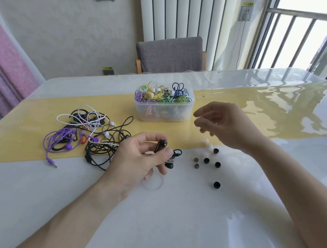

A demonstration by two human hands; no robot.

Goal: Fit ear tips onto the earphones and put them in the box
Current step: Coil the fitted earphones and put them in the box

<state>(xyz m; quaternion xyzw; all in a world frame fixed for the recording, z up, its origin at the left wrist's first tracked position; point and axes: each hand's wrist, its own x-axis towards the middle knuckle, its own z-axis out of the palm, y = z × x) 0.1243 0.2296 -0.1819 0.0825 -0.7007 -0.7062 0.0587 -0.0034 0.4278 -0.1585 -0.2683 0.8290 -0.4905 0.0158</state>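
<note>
Dark earphone (160,145) in left hand (136,159) grip, right hand (222,124) above loose ear tips (206,160).

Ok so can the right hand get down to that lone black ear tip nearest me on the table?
Probably yes. The right hand hangs above the loose tips, and the lone black ear tip lies apart on bare table with nothing over it.

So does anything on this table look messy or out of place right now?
Mostly the tangled pile of earphones left of the plastic box: purple, white and black cords knotted together. One black ear tip also sits apart, nearer the person than the cluster. Nothing looks damaged.
</note>
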